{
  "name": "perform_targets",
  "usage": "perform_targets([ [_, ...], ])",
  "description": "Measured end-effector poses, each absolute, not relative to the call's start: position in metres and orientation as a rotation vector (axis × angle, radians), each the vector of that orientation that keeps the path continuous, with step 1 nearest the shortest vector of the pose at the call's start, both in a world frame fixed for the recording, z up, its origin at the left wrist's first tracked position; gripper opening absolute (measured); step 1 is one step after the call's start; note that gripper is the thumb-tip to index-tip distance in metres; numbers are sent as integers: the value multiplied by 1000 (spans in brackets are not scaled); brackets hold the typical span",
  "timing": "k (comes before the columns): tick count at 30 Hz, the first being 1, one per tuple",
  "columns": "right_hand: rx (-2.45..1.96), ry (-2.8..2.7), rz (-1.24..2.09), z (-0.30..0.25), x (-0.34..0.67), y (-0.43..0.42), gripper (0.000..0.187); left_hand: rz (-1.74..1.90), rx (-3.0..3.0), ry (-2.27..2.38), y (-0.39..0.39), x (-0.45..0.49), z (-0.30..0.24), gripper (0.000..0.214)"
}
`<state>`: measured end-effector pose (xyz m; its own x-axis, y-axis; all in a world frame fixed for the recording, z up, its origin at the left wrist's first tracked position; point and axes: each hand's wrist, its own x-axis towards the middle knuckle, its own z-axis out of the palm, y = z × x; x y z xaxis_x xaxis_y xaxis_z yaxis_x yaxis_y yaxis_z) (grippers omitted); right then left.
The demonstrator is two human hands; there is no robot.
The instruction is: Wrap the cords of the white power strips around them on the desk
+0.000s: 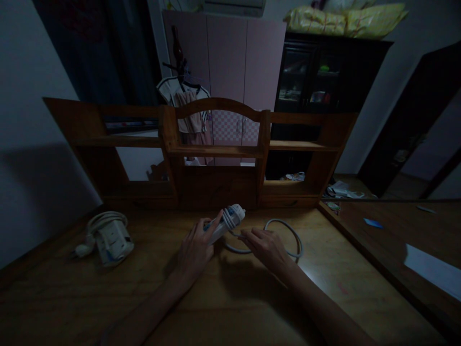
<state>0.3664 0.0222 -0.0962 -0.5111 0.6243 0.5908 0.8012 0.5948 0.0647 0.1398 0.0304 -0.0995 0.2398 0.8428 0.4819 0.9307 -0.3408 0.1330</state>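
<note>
My left hand is closed around a white power strip, holding it tilted above the wooden desk. Several turns of grey cord are wrapped about the strip's far end. Just to the right, my right hand pinches the power cord, which runs from the strip. The cord's loose part curves in a loop on the desk behind and to the right of that hand. At the left of the desk lies a second white power strip with its cord coiled on it and a plug beside it.
A wooden shelf unit stands along the desk's back edge. On the right, a lower brown surface bears a white paper sheet and a small blue card. Pink wardrobe doors and a dark cabinet are beyond.
</note>
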Motion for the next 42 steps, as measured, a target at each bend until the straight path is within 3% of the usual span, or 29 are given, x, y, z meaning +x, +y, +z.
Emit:
perform_targets([
  [20,-1284,-2154,-491,-102,365,23,22,-460,-2172,-1495,26,144,-99,91],
  [26,-1145,-2238,-539,-98,363,22,17,-390,-2119,-1410,25,148,-100,79],
  [42,-1120,-2255,-491,-90,361,17,14,-389,-2184,-1409,23,146,-101,80],
])
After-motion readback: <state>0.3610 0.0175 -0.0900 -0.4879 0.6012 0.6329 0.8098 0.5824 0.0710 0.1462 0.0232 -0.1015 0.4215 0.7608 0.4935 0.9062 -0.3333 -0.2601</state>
